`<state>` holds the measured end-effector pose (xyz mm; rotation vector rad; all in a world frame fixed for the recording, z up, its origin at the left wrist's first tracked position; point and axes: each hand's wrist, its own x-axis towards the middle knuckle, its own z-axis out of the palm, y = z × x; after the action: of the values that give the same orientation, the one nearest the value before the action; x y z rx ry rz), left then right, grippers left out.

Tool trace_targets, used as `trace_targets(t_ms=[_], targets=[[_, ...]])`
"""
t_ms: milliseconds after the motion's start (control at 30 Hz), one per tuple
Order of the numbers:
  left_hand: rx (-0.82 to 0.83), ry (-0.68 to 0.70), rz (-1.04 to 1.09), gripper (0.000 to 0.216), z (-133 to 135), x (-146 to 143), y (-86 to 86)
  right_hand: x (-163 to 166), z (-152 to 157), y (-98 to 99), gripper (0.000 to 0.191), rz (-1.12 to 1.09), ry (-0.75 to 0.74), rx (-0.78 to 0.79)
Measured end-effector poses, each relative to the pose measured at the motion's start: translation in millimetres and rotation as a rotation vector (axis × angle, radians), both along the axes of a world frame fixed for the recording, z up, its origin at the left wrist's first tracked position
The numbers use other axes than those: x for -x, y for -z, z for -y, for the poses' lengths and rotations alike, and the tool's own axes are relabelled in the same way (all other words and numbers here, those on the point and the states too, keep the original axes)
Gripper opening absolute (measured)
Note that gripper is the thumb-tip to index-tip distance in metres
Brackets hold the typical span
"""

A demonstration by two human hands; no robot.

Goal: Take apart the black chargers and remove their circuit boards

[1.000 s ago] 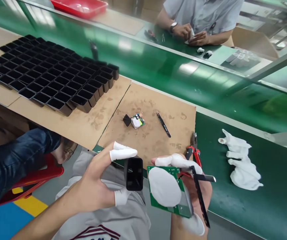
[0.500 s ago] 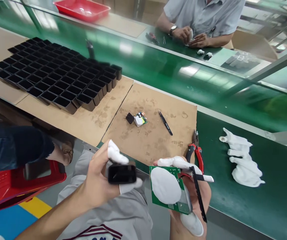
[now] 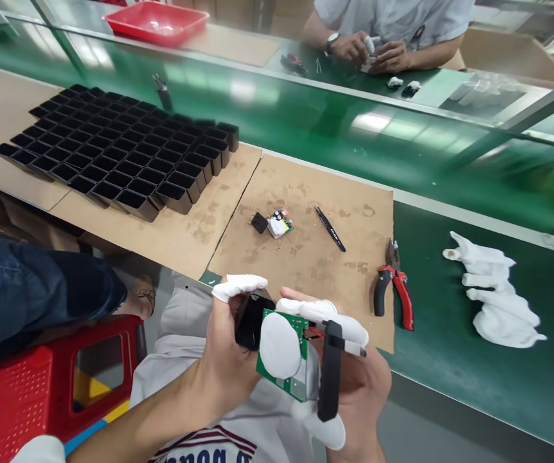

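Observation:
My left hand (image 3: 231,341) grips a black rectangular plastic case (image 3: 249,321), its open end turned toward the right. White finger cots cover the fingertips of both hands. In my right hand (image 3: 354,366) is a green circuit board (image 3: 284,376) with a big white round pad (image 3: 280,345) on its face. A black end cap (image 3: 330,370) hangs beside the board, joined by red wires. The board's left edge is right at the mouth of the case; whether it has entered cannot be seen.
Black cases (image 3: 127,145) stand in rows on cardboard at left. A small circuit board with parts (image 3: 279,224), a black plug piece (image 3: 259,222), tweezers (image 3: 330,227) and red-handled pliers (image 3: 393,283) lie ahead. White gloves (image 3: 496,289) rest at right. A co-worker's hands (image 3: 378,54) work across the bench.
My hands have come together. The case in my left hand has moved right and tilted, and the board in my right hand has moved left to its mouth.

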<state>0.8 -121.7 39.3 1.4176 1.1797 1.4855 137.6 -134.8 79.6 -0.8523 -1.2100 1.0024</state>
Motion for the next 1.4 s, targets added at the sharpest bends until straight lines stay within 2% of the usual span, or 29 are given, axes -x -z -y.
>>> trace_targets(t_ms=[133,233,433,600,867,1233,1400], targets=[[-0.013,0.061,0.007,0.066,4,5,-2.9,1,-1,2.1,0.069,0.001,-0.038,0.015],[-0.011,0.1,-0.03,0.072,7,9,-6.5,1,-1,7.0,0.069,0.012,-0.009,-0.009],[-0.019,0.106,-0.097,0.064,7,13,-10.4,-1,-1,9.3,0.074,0.076,-0.005,-0.052],[-0.035,0.099,-0.089,0.062,6,14,-7.6,0,-2,9.9,0.065,0.123,-0.017,-0.081],[-0.008,0.101,-0.082,0.054,7,16,-4.5,0,-2,10.1,0.073,0.216,-0.014,-0.068],[-0.018,0.113,-0.126,0.069,6,19,-4.3,0,-7,14.7,0.08,0.265,-0.052,-0.106],[0.038,0.083,-0.099,0.062,7,14,-4.3,3,-11,14.8,0.077,0.332,-0.051,-0.084]])
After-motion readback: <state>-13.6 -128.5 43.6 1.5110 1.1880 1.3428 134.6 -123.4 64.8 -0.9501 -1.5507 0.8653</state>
